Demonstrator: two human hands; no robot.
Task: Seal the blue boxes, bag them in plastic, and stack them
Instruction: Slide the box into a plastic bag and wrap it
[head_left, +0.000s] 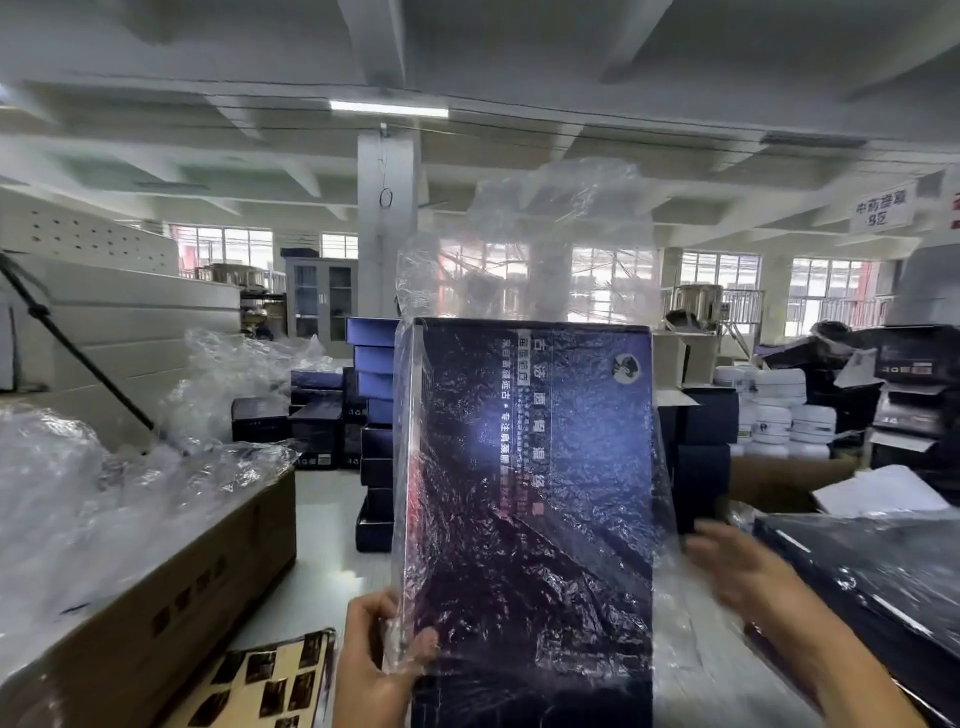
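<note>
The left hand's (379, 660) fingers curl round the lower left corner of the blue box (535, 467), with the thumb pressed flat on its front through plastic. The right hand (737, 566) is blurred, its fingers stretched out just beside the box's right edge; whether they touch the plastic cannot be told.

The box stands upright, held in the air in front of the person, inside a clear plastic bag (545, 249). Slack plastic rises crumpled above the box's top edge, and the box's bottom end shows below the bag.

To the left, a brown cardboard carton (208, 571) is heaped with clear plastic. A pale strip of tabletop (322, 519) lies open between the carton and the held box. Behind, blue boxes form a stack (376, 415). To the right are white jars (779, 405) and a bagged dark box (883, 582).

White Chinese characters run along the box, with a round emblem (626, 368) by its top right corner. A hanging sign (883, 208) also carries Chinese writing.
</note>
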